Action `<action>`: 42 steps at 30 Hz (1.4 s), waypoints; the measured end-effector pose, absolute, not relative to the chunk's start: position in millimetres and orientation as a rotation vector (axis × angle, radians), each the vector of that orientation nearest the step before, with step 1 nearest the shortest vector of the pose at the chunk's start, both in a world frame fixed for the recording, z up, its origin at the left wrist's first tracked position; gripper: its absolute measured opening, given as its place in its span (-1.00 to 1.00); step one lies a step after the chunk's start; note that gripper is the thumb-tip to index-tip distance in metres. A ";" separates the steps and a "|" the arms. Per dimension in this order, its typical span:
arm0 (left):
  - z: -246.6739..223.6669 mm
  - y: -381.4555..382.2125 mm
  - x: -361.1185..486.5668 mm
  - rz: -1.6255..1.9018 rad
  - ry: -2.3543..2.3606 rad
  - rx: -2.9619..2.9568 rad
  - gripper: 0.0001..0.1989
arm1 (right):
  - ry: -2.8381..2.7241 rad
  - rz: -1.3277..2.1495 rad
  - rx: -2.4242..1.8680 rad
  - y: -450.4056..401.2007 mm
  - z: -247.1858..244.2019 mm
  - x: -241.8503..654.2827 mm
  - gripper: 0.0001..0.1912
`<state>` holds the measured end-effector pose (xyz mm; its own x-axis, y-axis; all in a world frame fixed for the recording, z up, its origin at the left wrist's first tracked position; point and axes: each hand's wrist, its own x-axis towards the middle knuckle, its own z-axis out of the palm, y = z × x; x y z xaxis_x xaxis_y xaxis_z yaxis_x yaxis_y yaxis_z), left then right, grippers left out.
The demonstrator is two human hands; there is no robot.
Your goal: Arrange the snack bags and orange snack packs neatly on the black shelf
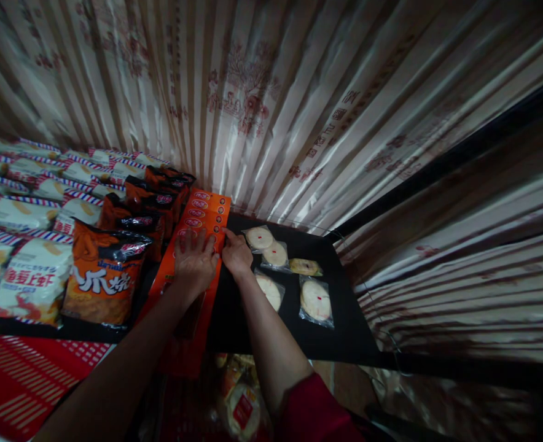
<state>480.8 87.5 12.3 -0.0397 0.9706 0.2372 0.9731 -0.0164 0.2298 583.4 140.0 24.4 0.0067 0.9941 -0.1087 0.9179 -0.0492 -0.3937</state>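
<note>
A long orange strip (217, 258), printed with a row of repeated oval logos and round marks, lies on the black shelf. My left hand (195, 261) rests flat on it with the fingers spread. Beside it, my right hand (237, 252) touches the strip's right edge with the index finger stretched out; its other fingers are bent and partly hidden. Both hands appear to hold nothing. The strip's near end hangs over the shelf's front edge. Left of the strip stands a row of orange and black snack bags (103, 276).
Several white snack bags (32, 276) fill the left side. Clear-wrapped round pale cakes (316, 299) and a small yellowish packet (305, 267) lie on the black shelf (345, 331) at right. A red basket (27, 380) sits at lower left. Pleated curtain (253, 92) hangs behind.
</note>
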 end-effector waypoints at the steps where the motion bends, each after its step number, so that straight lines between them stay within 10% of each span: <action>1: 12.2 87.5 480.8 -0.523 -2.198 -2.170 -0.52 | -2.007 0.532 -2.066 140.1 24.4 583.4 -0.56; 42: 6.5 87.5 482.5 -0.536 -2.188 -2.155 -0.52 | -1.619 0.667 -1.911 113.3 16.9 580.8 -0.59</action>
<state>482.5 87.5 6.5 -0.0442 0.9661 0.2545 0.9744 -0.0145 0.2243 580.8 113.3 16.9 0.1544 0.9877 -0.0250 0.7187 -0.1296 -0.6832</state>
